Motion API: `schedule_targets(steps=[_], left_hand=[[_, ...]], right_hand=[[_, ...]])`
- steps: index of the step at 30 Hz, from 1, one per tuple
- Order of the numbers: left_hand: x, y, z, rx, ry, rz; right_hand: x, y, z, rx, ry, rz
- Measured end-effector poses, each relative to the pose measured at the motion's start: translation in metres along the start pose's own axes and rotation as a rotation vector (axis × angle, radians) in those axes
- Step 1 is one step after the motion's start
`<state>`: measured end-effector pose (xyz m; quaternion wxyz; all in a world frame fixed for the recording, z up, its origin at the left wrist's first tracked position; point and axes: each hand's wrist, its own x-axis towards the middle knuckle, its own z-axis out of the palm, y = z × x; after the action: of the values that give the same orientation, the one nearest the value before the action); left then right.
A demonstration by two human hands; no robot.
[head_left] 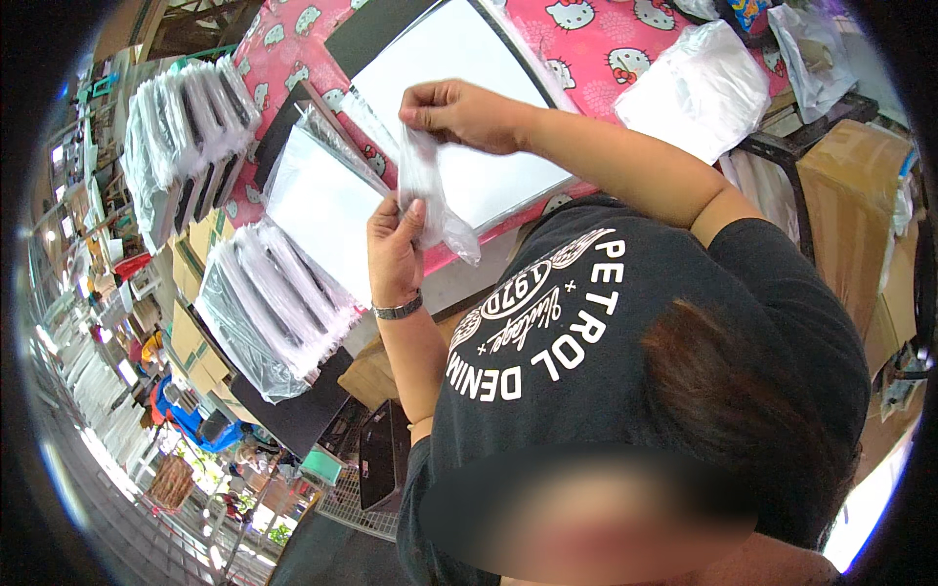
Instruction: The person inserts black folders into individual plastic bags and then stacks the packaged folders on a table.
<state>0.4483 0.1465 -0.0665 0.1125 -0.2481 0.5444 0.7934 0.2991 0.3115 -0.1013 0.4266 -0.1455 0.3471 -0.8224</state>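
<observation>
Between my hands hangs a crumpled clear plastic bag (422, 181). The fingers of my right hand (451, 112) pinch its upper end. Lower down, my left hand (395, 244), with a metal-banded watch on the wrist, grips it between thumb and fingers. Beneath them on the table lies a large white sheet (469, 117) over a flat black panel (366, 39). Another white sheet (318, 200) lies left of my left hand, with dark, plastic-edged pieces beside it. What the bag holds, if anything, I cannot make out.
A pink table cover (269, 44) with cartoon cats lies under the work. Plastic-wrapped flat dark items are stacked in piles at far left (186, 137) and near left (278, 303). White plastic bags (694, 93) rest at the right, near a cardboard box (845, 195).
</observation>
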Motion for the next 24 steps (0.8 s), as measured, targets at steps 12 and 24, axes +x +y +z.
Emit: schedule_targets(steps=[12,24], left_hand=[[-0.027,0.003,-0.048,-0.175,-0.081,0.176],[0.019,0.052,-0.032,-0.45,-0.036,0.181]], right_hand=[[-0.062,-0.075,-0.044,-0.079,-0.166,0.398],[-0.052,-0.104,-0.059,-0.709,-0.434,0.434]])
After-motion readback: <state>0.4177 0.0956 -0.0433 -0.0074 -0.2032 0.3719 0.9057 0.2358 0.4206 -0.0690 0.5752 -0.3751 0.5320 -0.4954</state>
